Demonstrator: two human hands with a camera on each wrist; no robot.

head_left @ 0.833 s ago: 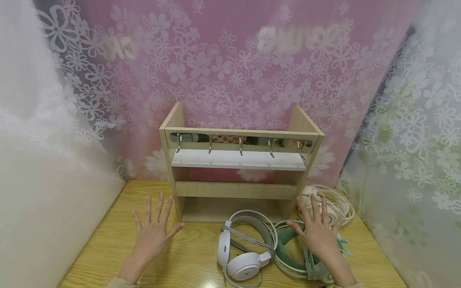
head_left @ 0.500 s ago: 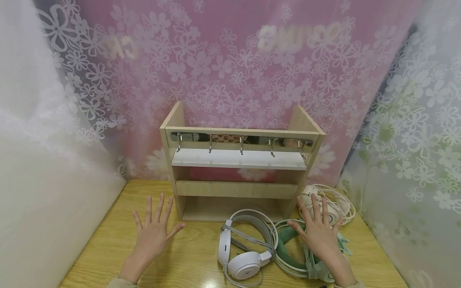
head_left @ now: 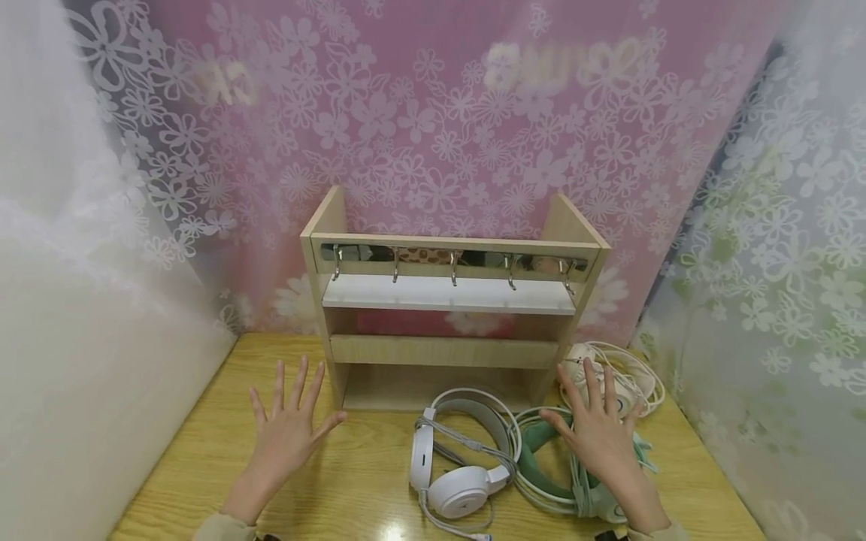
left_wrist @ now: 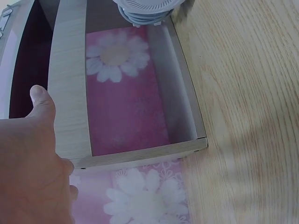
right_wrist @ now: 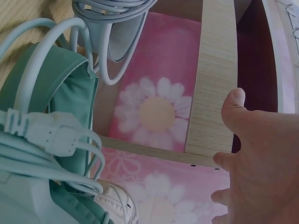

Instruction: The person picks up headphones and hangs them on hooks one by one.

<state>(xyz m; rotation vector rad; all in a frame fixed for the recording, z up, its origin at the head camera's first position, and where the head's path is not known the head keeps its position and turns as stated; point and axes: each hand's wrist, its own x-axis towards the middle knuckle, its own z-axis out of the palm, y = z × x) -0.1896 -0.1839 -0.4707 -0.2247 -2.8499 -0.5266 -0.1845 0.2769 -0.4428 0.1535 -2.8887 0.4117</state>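
Note:
My left hand (head_left: 284,443) is spread above the table, left of a small wooden shelf (head_left: 443,352), holding nothing. On the other side my right hand (head_left: 598,436), also spread and holding nothing, hovers over green headphones (head_left: 541,458) and partly hides them. White headphones (head_left: 463,490), their grey cable wound round the band, lie in front of the shelf between the hands. Behind the right hand is another cream-white headset (head_left: 619,402) with loops of white cable. In the right wrist view the green headphones (right_wrist: 72,105) show a coiled cable bundle across them.
A metal strip with several hooks (head_left: 454,269) runs along the shelf's top front, above a white board (head_left: 446,293). The wooden table (head_left: 365,481) carries everything. Pink flowered curtain (head_left: 433,113) hangs behind, with pale sheets at both sides.
The whole head view has shifted slightly, so shelf and headphones appear a little higher. Both hands stay spread in nearly the same place.

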